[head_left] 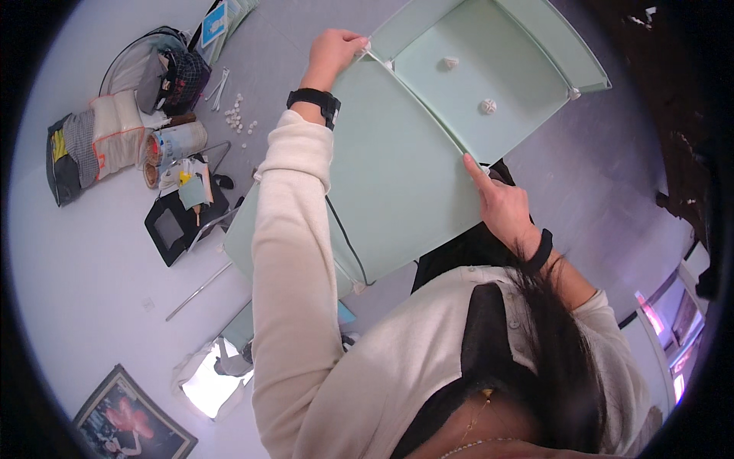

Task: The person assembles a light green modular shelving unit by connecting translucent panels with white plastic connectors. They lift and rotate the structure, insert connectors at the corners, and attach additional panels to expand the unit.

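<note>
A pale green panel shelf unit (413,176) with white corner connectors fills the middle of the view. My left hand (334,55) reaches to its far left corner, where the fingertips pinch a white connector (366,47) at the panel edge. My right hand (505,208) is at the opposite end of that same edge. Its index finger lies stretched along the panel, and the other fingers curl round the corner, partly hidden. Beyond the edge is an open compartment (520,65), with two loose white connectors, one of them a round connector (488,107), lying on its panel.
On the floor to the left lie several small white connectors (235,115), thin white rods (219,88), bags (115,138) and a black case (180,226). More flat panels (229,27) lean at the top left. A framed picture (134,421) is at the lower left.
</note>
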`<state>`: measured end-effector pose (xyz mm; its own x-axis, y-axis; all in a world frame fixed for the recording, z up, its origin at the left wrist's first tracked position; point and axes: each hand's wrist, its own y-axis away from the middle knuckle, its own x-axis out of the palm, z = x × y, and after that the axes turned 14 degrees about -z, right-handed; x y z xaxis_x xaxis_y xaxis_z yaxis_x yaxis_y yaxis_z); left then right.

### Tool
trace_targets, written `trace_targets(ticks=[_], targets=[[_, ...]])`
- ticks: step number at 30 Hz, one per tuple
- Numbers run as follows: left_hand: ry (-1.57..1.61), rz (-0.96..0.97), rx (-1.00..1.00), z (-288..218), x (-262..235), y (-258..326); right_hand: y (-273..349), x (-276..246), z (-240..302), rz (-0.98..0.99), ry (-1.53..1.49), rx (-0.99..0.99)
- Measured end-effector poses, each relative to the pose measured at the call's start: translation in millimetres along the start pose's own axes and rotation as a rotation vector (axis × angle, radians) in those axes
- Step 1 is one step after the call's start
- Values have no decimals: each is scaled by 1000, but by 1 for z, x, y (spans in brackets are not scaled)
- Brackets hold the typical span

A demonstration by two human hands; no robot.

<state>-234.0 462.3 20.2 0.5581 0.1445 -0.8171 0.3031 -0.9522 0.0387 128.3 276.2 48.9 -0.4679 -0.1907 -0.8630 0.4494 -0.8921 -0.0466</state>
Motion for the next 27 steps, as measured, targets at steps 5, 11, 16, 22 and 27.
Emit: trace_targets(ticks=[5,11,16,22,27], targets=[[-45,-37,-8,-1,0,2,-3,-3,0,35,-4,-1],[-146,-151,31,-12,3,18,-8,8,0,-133,25,-17],[-45,-251,-1,-10,13,32,-12,27,-7,-333,-44,-75],[20,-294,6,-2,21,36,-12,36,-11,-365,-78,-79],[2,-271,-19,-5,22,39,-13,38,-11,-341,-70,-87]])
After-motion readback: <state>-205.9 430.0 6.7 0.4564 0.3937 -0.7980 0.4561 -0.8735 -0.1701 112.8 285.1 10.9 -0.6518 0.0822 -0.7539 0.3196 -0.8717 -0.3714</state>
